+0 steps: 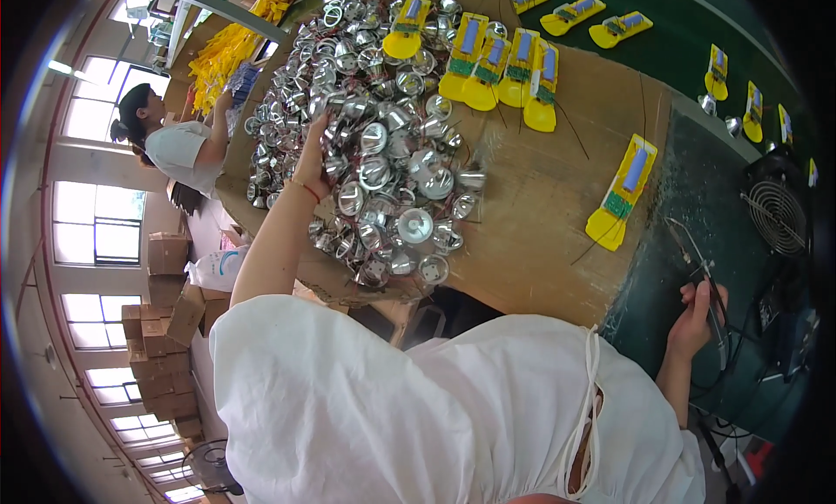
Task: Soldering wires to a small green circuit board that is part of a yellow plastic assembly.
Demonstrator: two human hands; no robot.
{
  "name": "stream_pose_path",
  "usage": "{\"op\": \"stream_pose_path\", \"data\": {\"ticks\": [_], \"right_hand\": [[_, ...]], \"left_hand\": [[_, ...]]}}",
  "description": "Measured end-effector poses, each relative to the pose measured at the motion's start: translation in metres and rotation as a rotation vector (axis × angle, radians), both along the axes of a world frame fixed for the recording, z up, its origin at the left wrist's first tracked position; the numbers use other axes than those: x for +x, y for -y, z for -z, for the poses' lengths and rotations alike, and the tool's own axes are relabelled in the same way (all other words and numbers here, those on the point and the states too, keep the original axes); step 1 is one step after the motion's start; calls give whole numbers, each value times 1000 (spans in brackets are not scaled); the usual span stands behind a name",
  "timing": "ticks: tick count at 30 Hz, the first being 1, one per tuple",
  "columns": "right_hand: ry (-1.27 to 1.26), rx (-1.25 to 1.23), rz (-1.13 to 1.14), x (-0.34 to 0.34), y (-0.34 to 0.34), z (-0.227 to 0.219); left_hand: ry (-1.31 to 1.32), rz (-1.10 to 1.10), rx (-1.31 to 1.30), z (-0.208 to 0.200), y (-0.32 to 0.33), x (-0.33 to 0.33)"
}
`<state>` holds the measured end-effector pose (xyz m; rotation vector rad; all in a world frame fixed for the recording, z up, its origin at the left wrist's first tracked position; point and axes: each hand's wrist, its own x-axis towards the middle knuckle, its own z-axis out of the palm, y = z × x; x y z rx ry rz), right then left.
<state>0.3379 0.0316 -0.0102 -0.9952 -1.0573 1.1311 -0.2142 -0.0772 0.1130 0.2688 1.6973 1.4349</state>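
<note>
White top (418, 408) of mine is what's closest, filling the view around 6 o'clock. Up at 10 o'clock my left hand (315, 160) is in a big heap of shiny reflector cups (374, 175), red band on the wrist. Its fingers are mostly hidden behind the cups and things are blurry there, so I can't tell how far open it is or whether it's actually got hold of any. That heap spreads out around 11 o'clock on a brown cardboard sheet (522, 251).

Over between 3 and 4, my right hand (694, 317) has its fingers curled around a soldering iron (697, 258), tip pointing up toward 11. Just up from that, between 2 and 3, one yellow casing (623, 192) lies by itself on the cardboard, blue cylinder and green board showing. Five more yellow casings (542, 112) sit around 12 to 1, some touching the cups. Round wire guard (775, 215) at 3 o'clock, and a co-worker (183, 151) in a light top at 10, well apart from me.
</note>
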Motion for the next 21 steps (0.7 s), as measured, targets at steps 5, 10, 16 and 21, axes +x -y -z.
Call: {"op": "stream_pose_path", "data": {"ticks": [5,10,16,21], "right_hand": [[-13,-21,-23,1,0,2],[-15,-49,-30,1,2,-2],[-64,-35,-50,2,6,-4],[-83,-35,-25,1,6,-4]], "left_hand": [[-393,-37,-89,-56,-23,48],[-859,74,181,-65,17,158],[-1635,305,-473,84,98,245],[-1570,-12,-443,91,27,208]]}}
